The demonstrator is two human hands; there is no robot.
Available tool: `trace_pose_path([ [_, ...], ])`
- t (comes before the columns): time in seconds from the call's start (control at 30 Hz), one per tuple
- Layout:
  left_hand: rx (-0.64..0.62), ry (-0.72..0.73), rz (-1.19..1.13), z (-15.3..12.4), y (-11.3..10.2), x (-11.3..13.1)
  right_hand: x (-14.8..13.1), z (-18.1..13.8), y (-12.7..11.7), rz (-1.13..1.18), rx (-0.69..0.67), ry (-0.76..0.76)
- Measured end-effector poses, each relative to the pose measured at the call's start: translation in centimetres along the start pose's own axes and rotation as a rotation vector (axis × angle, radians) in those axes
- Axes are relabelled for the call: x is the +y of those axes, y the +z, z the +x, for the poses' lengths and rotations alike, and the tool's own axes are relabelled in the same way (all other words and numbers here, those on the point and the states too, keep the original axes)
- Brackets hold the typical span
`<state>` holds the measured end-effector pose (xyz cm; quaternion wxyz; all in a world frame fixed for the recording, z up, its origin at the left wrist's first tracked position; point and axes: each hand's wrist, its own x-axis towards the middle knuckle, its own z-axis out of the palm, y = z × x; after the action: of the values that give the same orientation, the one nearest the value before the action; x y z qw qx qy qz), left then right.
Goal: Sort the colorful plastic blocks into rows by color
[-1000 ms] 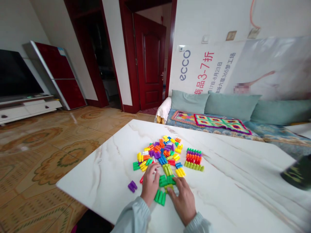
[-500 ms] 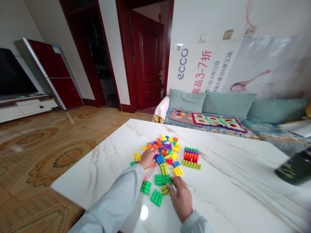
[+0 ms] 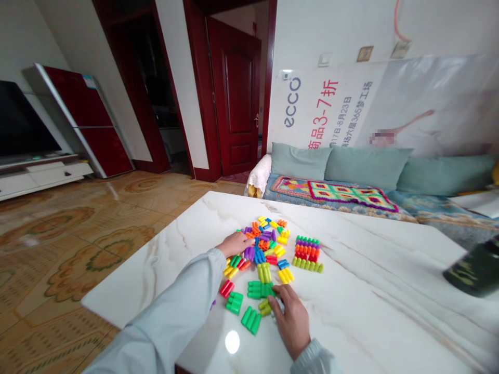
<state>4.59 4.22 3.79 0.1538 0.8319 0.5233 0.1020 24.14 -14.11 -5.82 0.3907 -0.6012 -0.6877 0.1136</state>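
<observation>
My left hand [image 3: 236, 244] reaches over the left side of a pile of colourful plastic peg blocks, fingers stretched out and touching the pieces. A purple block [image 3: 248, 253] and a blue block [image 3: 259, 255] lie just by its fingertips. Nearer to me, my right hand [image 3: 291, 318] has its thumb and index finger around the right end of a green block [image 3: 259, 289]. An olive block [image 3: 265, 307] lies beside that thumb. Two more green blocks, one at the left [image 3: 234, 303] and one in front [image 3: 251, 320], rest on the table close by.
Right of the pile, rows of green, purple, orange, red and olive pieces [image 3: 307, 254] stand lined up. A dark bottle [image 3: 473, 270] lies at the right of the white marble-look table [image 3: 362, 311]. Behind are a sofa [image 3: 331, 189] and an open door [image 3: 240, 98].
My left hand has moved slightly up and left over the pile, uncovering red, yellow and green blocks below it. My right hand has stayed in place.
</observation>
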Motion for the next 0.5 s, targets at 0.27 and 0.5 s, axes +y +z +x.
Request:
trace_pose_path([
  [0.27,0.094,0.090,0.030,4.7,1.3,2.2,0.1,0.0,0.0,0.018,-0.002,0.029],
  [0.5,0.005,0.219,0.001,9.0,5.6,5.4,0.2,0.0,0.4,-0.008,0.013,0.041],
])
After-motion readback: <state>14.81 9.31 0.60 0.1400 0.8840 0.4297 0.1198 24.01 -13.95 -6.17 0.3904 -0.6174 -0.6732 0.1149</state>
